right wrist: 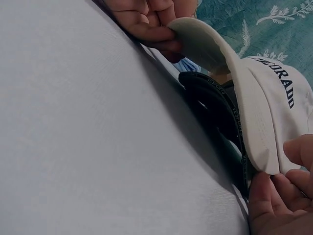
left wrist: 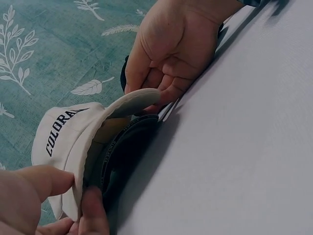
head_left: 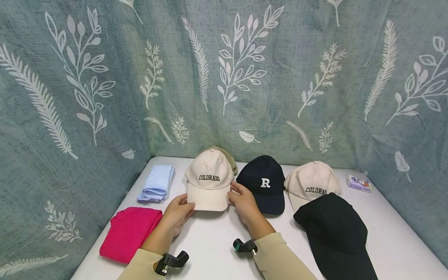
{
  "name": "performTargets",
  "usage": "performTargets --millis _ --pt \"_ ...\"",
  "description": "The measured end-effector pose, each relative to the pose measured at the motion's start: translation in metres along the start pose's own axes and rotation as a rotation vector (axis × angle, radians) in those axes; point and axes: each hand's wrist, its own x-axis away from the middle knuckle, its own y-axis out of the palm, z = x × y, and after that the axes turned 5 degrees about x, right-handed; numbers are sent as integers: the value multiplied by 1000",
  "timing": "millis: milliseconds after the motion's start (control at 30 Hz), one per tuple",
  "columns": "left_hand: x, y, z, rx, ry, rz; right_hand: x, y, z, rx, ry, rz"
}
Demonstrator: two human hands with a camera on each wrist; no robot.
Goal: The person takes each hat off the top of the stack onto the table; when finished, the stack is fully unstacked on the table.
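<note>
Both hands hold a cream baseball cap (head_left: 210, 198) with dark COLORADO lettering, its brim toward me. The left hand (head_left: 176, 214) pinches the brim's left edge, thumb on top and fingers underneath. At the brim's right edge, the right hand (head_left: 245, 202) pinches in the same way. Right behind the cream cap, an olive-tan cap (head_left: 231, 159) shows partly. Under the raised brim in the right wrist view lies a dark inner band (right wrist: 234, 115) with small lettering; the cream cap hides most of what it belongs to.
Right of the hands sit a navy cap (head_left: 262, 198) with a white R, another cream COLORADO cap (head_left: 311, 177) and a black cap (head_left: 336, 229) overlapping it. A purple packet (head_left: 359, 184) lies far right. Folded light-blue cloth (head_left: 157, 182) and pink cloth (head_left: 131, 233) lie left.
</note>
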Motion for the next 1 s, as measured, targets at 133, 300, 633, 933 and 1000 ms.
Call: performTargets --millis 133,300,633,933,1000 --pt "0 0 3 0 13 26 -1 -1 0 1 -7 8" --pt "0 -1 5 -15 8 42 1 0 -1 -2 -22 35" --pt "5 1 9 -21 -17 9 8 -3 -3 40 -55 135" --pt "15 5 17 -17 -11 -65 14 -8 -10 51 -86 143" --pt "18 6 19 -13 -5 -80 19 -9 -15 69 -89 143"
